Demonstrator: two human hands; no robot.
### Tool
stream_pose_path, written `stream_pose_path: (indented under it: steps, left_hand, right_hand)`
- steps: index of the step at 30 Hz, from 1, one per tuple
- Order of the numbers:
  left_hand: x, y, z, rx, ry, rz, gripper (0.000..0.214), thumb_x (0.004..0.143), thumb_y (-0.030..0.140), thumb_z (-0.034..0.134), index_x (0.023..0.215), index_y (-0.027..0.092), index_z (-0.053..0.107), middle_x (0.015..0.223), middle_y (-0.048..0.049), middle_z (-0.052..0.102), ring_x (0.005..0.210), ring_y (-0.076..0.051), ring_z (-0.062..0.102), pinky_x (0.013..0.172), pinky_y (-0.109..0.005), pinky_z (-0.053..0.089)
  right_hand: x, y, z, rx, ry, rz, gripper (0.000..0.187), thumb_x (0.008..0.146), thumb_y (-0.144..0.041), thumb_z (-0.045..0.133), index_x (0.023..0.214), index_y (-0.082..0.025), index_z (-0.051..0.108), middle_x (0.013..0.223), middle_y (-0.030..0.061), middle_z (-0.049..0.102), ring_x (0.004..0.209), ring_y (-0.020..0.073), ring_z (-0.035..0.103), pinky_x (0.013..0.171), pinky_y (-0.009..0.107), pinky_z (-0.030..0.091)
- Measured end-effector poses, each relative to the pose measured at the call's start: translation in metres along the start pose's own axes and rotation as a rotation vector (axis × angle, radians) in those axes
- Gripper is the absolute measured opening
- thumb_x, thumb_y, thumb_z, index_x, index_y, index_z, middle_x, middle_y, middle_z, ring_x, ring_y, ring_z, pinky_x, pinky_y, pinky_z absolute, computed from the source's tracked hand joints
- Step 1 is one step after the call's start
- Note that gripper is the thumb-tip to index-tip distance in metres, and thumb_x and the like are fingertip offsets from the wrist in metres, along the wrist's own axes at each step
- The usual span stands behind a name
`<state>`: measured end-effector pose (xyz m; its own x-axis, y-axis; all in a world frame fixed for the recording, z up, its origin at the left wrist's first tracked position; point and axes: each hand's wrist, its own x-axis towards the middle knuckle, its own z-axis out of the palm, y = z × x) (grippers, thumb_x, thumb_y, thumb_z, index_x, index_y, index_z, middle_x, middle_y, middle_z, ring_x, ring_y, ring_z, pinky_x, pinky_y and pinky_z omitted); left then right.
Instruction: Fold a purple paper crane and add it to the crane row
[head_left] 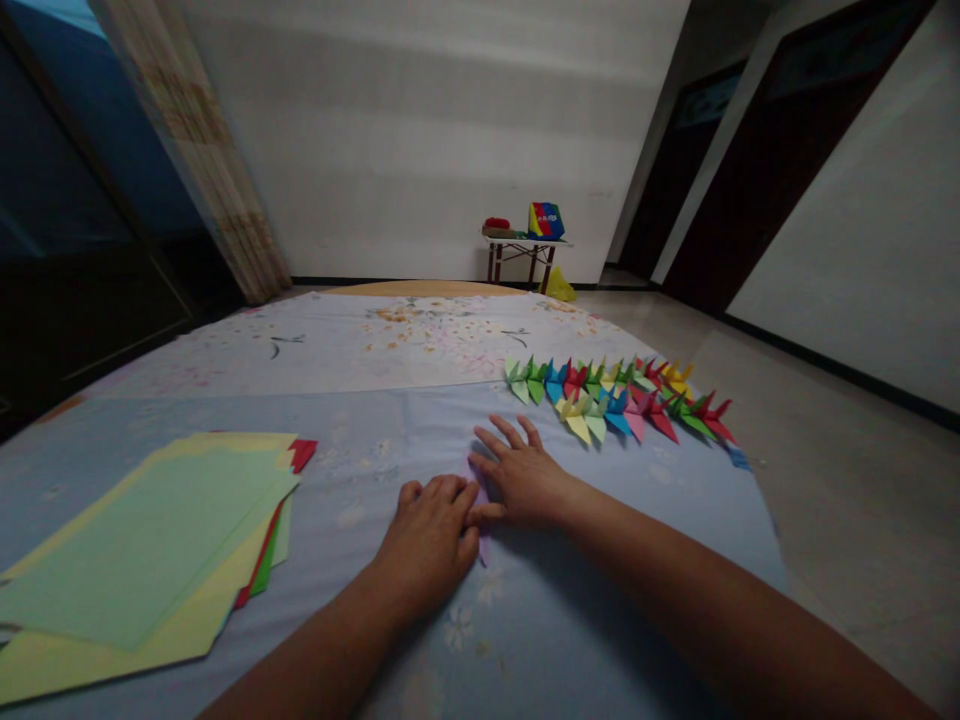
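Observation:
A narrow piece of folded purple paper [484,548] lies on the blue flowered cloth, largely covered by my hands. My left hand [436,525] has its fingers curled and pressed together on the paper's left side. From the right, my right hand [521,475] reaches over with its fingers spread, the thumb touching the paper close to my left fingertips. Beyond my right hand stand two rows of folded paper cranes [615,400] in green, blue, red, yellow and pink.
At the left lies a stack of coloured paper sheets [150,540], pale green and yellow on top. The cloth-covered round table [390,420] fills the foreground. Against the far wall, a small table [525,241] holds a colourful box [546,220] and a red item [496,224].

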<state>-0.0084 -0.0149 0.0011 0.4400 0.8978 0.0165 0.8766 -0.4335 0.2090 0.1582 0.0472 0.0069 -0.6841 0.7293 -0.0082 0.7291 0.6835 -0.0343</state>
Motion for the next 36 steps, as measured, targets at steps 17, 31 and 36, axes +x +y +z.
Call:
stream_pose_path:
  steps: [17,31,36]
  left_hand:
    - [0.001,-0.001,0.002,-0.002,0.017,0.008,0.039,0.085,0.029,0.040,0.122,0.020,0.050,0.122,-0.0099,0.055,0.115,-0.026,0.045,0.093,-0.046,0.028]
    - [-0.006,0.010,0.014,0.117,0.003,-0.067,0.034,0.090,0.025,0.037,0.117,0.018,0.057,0.134,-0.0128,0.049,0.126,-0.026,0.039,0.102,-0.055,0.023]
    - [-0.004,0.009,0.016,0.119,0.016,-0.070,0.036,0.089,0.024,0.039,0.122,0.018,0.054,0.132,-0.0129,0.051,0.124,-0.028,0.041,0.101,-0.056,0.025]
  right_hand:
    - [0.006,0.023,-0.016,0.077,-0.091,0.113,0.102,0.063,-0.081,0.043,0.138,-0.013,0.034,0.148,0.0165,0.021,0.137,0.0362,0.002,0.105,0.060,-0.002]
    - [-0.002,-0.001,0.005,0.170,-0.047,0.013,0.058,0.089,-0.061,0.020,0.131,-0.031,0.045,0.148,0.0067,0.027,0.137,0.0327,0.007,0.105,0.057,0.003]
    - [0.006,-0.001,0.007,0.131,-0.023,0.068,0.057,0.089,-0.060,0.020,0.131,-0.030,0.045,0.147,0.0057,0.028,0.138,0.0316,0.007,0.105,0.057,0.000]
